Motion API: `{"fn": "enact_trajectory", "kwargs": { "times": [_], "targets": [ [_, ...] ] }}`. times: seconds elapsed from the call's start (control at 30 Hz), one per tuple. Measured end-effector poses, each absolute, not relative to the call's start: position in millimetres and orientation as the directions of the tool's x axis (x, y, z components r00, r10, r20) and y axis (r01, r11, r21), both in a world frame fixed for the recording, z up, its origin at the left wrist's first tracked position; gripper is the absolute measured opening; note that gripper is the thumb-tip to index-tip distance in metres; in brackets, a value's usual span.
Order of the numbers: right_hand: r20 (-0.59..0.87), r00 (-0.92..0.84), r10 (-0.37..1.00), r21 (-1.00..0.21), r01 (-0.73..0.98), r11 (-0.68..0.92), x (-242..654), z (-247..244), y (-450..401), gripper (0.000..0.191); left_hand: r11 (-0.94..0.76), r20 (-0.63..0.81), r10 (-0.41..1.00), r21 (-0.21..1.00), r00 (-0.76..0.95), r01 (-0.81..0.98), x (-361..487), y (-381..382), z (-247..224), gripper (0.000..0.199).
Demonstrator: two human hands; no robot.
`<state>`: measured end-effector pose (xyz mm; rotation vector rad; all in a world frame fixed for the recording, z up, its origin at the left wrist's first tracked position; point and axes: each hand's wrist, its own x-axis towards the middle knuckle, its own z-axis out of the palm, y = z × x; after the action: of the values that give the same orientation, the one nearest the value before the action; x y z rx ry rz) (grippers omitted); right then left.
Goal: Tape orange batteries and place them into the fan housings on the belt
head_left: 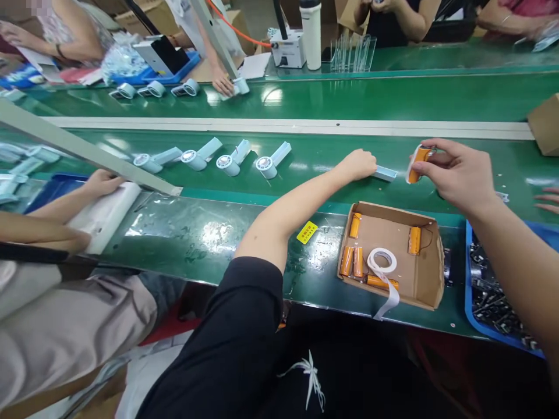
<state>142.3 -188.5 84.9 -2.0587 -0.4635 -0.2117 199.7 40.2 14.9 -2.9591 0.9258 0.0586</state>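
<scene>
Orange cylindrical battery [419, 160] pinched in right hand [458, 174]; left hand [358, 164] closed on pale-blue plastic handle [386, 173], bare green belt [437, 99] beyond.

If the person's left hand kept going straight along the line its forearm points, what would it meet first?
The left hand already rests on the pale blue plastic handle piece lying on the green conveyor belt. Continuing up and right, it would probably reach the orange cylindrical battery pinched in the right hand.

Left hand [358, 164] covers most of the pale blue part [386, 173]; blue bin [469, 279] cut by right edge; yellow label [307, 231] print too small to read.
</scene>
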Motion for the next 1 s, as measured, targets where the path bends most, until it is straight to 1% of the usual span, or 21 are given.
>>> {"fn": "enact_trajectory", "kwargs": {
  "times": [0.07,0.1,0.13,0.2,0.27,0.3,0.37,0.43,0.6,0.67,0.73,0.8,0.87,0.93,1.0],
  "targets": [
    [0.283,0.928,0.244,-0.782,0.37,-0.501,158,75,-183,0.042,-0.826,-0.037,-0.563,-0.015,0.825,-0.564,205,43,15,0.039],
    [0.274,0.929,0.25,-0.773,0.367,-0.517,165,70,-180,0.043,-0.832,-0.051,-0.555,0.012,0.83,-0.555,210,45,16,0.037],
    [0.273,0.926,0.261,-0.763,0.373,-0.528,171,64,-178,0.045,-0.834,-0.076,-0.552,0.062,0.83,-0.549,216,47,17,0.035],
    [0.281,0.914,0.293,-0.738,0.401,-0.543,181,53,-175,0.048,-0.806,-0.129,-0.582,0.22,0.803,-0.549,227,52,20,0.028],
    [0.283,0.898,0.336,-0.711,0.432,-0.555,187,42,-174,0.048,-0.755,-0.105,-0.615,0.363,0.782,-0.545,235,54,20,0.022],
    [0.276,0.892,0.357,-0.698,0.442,-0.564,190,37,-174,0.047,-0.74,-0.066,-0.611,0.401,0.789,-0.54,236,54,19,0.022],
    [0.247,0.886,0.393,-0.667,0.45,-0.594,192,30,-172,0.044,-0.746,0.021,-0.561,0.42,0.828,-0.517,234,52,14,0.025],
    [0.195,0.88,0.434,-0.618,0.454,-0.642,193,26,-170,0.041,-0.759,0.072,-0.514,0.425,0.855,-0.493,228,48,9,0.028],
    [0.093,0.864,0.494,-0.435,0.482,-0.761,191,25,-165,0.04,-0.738,0.103,-0.499,0.469,0.861,-0.484,220,41,2,0.03],
    [0.065,0.855,0.514,-0.339,0.503,-0.795,188,26,-163,0.041,-0.739,0.101,-0.489,0.48,0.867,-0.473,220,38,2,0.028],
    [0.032,0.857,0.514,-0.218,0.508,-0.833,182,28,-162,0.044,-0.736,0.099,-0.476,0.5,0.874,-0.457,220,36,2,0.027],
    [-0.008,0.871,0.492,-0.097,0.489,-0.867,175,28,-162,0.049,-0.715,0.103,-0.467,0.54,0.878,-0.444,218,35,1,0.026],
    [-0.065,0.876,0.477,-0.015,0.477,-0.879,169,27,-161,0.052,-0.679,0.113,-0.465,0.591,0.878,-0.436,216,35,-2,0.027],
    [-0.129,0.869,0.477,0.015,0.483,-0.875,167,25,-158,0.051,-0.641,0.125,-0.464,0.636,0.877,-0.429,214,34,-7,0.026],
    [-0.171,0.859,0.483,-0.01,0.489,-0.872,171,25,-152,0.046,-0.624,0.141,-0.448,0.658,0.883,-0.421,215,32,-11,0.025]
  ]
}}
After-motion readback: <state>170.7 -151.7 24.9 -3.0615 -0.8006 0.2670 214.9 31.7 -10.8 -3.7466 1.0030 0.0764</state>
